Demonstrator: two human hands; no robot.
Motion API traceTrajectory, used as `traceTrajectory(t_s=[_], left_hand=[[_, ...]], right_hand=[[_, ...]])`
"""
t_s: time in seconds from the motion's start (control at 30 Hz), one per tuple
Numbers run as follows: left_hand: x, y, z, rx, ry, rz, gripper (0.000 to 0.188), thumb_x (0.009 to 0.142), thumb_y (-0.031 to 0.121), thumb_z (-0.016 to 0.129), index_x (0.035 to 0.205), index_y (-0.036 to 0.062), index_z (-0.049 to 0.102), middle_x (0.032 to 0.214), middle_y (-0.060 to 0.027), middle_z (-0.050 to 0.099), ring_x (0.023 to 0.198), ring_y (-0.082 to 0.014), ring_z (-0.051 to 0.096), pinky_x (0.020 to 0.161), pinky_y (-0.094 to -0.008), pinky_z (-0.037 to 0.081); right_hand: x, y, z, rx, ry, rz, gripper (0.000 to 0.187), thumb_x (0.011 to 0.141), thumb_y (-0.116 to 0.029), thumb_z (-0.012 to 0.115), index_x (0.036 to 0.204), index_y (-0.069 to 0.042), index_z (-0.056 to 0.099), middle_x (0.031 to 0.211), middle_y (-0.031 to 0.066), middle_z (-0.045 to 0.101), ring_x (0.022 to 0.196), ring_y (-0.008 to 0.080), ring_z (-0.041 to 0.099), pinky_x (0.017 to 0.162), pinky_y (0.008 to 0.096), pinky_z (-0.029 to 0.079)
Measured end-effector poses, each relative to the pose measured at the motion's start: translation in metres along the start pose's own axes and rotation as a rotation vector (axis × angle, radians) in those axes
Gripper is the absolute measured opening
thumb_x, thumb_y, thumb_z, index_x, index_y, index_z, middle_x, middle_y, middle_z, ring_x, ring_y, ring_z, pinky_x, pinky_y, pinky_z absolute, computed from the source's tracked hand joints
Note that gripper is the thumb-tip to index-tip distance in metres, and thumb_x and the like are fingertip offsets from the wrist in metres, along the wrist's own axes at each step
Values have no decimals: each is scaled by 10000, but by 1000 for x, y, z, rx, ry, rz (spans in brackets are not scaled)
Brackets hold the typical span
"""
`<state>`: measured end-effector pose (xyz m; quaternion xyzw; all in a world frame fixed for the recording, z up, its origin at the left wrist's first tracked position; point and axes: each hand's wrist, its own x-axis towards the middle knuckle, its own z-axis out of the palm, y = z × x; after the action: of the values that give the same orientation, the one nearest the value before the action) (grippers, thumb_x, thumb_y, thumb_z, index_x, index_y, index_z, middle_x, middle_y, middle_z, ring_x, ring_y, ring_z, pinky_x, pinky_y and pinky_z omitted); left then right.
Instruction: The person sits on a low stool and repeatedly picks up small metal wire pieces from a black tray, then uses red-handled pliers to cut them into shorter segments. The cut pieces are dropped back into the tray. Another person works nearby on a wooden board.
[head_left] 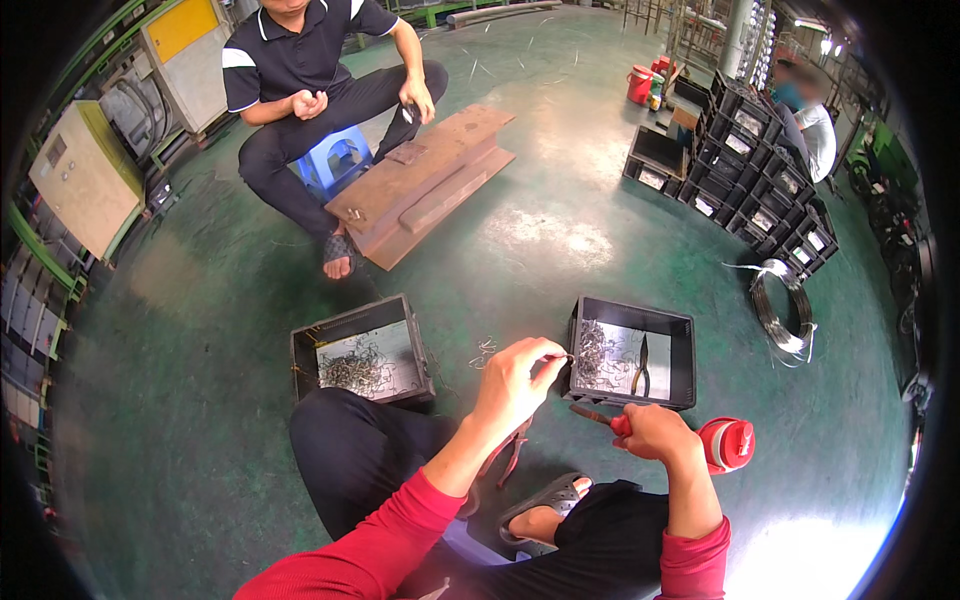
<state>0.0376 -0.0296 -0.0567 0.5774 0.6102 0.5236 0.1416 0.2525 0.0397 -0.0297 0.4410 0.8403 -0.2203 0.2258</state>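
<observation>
My left hand [515, 385] is closed in a pinch at the left wall of the right-hand black tray [685, 345]. A tiny dark piece shows at its fingertips, too small to name. My right hand [662, 433] grips red-handled pliers [592, 413], their jaws pointing left just in front of that tray. Inside it lie a heap of small bent wire pieces [592, 350] and dark pliers [641, 370]. Another black tray [425, 375] to the left holds more bent wire pieces [355, 372]. A red-handled tool [512, 455] is partly hidden behind my left forearm.
A red-lidded container [727, 444] stands beside my right hand. Loose wire bits [484, 353] lie between the trays. Across from me a person [320, 100] sits on a blue stool [335, 160] by a rusty steel beam [430, 180]. Stacked black crates [745, 170] and a wire coil [783, 310] are at right.
</observation>
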Motion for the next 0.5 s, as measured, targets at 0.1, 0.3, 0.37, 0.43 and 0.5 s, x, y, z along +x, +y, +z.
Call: traceTrajectory(t_s=[0.1,0.3,0.37,0.43,0.5], left_hand=[[0,0,1,-14,13,16,73,809,49,660,879,29,653,825,-94,675,744,-200,664,603,-285,500],[0,-4,1,-69,26,-11,86,818,48,655,899,20,647,846,-94,681,772,-171,670,610,-268,510],[0,-6,1,-78,32,-19,89,820,47,653,904,18,646,853,-94,682,779,-165,671,616,-263,512],[-1,-7,1,-87,28,-28,90,820,47,654,904,17,646,854,-93,683,779,-165,671,619,-261,512],[-1,-7,2,-90,25,-32,90,819,47,654,904,17,646,855,-93,683,779,-165,672,621,-260,512]], right_hand=[[-2,0,-1,-5,-1,-11,318,764,-298,688,972,-66,625,920,162,667,918,333,633,805,444,490],[-9,4,-6,99,97,33,341,748,-298,716,948,-49,597,872,186,652,866,376,612,748,444,476],[-11,4,-9,171,169,22,335,748,-290,717,942,-46,594,862,193,648,857,384,609,739,448,474],[-13,5,-11,213,210,36,332,748,-288,717,937,-46,593,856,197,646,853,389,606,734,449,474],[-13,5,-12,221,229,55,330,749,-292,715,932,-47,593,853,197,645,852,391,605,733,449,474]])
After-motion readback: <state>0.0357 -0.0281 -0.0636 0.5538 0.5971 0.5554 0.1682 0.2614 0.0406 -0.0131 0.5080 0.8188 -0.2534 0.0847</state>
